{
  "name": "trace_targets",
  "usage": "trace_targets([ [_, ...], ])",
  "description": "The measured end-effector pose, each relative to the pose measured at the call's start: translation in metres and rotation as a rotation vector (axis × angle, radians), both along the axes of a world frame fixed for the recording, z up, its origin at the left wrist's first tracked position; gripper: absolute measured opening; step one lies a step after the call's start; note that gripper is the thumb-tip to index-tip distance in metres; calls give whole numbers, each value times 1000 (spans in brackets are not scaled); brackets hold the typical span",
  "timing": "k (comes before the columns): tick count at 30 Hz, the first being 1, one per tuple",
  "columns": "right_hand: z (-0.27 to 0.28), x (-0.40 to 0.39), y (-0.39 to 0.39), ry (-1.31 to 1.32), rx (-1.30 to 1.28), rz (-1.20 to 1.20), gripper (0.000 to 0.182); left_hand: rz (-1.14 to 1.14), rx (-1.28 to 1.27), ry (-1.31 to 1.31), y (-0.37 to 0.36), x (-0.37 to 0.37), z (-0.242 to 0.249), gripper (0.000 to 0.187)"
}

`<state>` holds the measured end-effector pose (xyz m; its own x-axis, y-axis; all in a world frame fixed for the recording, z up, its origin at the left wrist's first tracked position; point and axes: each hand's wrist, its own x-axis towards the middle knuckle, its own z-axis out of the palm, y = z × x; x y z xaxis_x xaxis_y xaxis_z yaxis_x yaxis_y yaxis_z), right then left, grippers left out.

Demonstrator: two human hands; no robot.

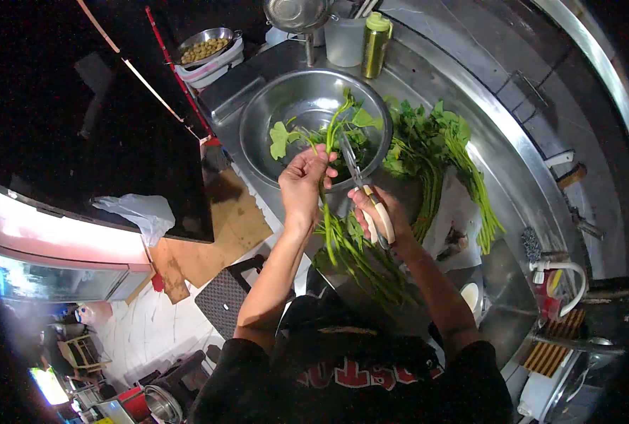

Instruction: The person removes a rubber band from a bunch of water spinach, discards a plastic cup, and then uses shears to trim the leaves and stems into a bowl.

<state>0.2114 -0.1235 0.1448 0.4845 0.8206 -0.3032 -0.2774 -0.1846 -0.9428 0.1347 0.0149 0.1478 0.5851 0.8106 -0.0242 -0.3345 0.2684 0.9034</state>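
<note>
My left hand (pixel 307 178) pinches green leafy stems (pixel 332 134) over the near rim of a large metal bowl (pixel 258 152). Cream-handled scissors (pixel 375 212) are in my right hand (pixel 384 215), their blades pointing up beside the stems, over the bowl. Cut leaves lie inside the bowl. Long stems (pixel 357 261) spread over the counter below my hands. Bunches of leafy greens (pixel 431 141) rest right of the bowl, their stems trailing toward me.
A green bottle (pixel 374 46) and a white bucket (pixel 344 42) stand behind the bowl, with a strainer (pixel 297 14) nearby. A dish of small round items (pixel 205 49) is at the back left. A sink faucet (pixel 576 283) is at right, a stool (pixel 222 297) at lower left.
</note>
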Motion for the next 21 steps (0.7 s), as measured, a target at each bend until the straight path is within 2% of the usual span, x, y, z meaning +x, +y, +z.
trace_targets([
  [13, -4, 7, 2, -1, -74, 1, 30, 21, 25, 21, -1, 8, -8, 21],
  [16, -10, 13, 2, 13, -84, -22, 30, 7, -23, 25, 4, 7, -9, 20],
  [21, -7, 21, 3, -34, -97, 5, 31, -168, -333, -113, 20, -1, -18, 23],
])
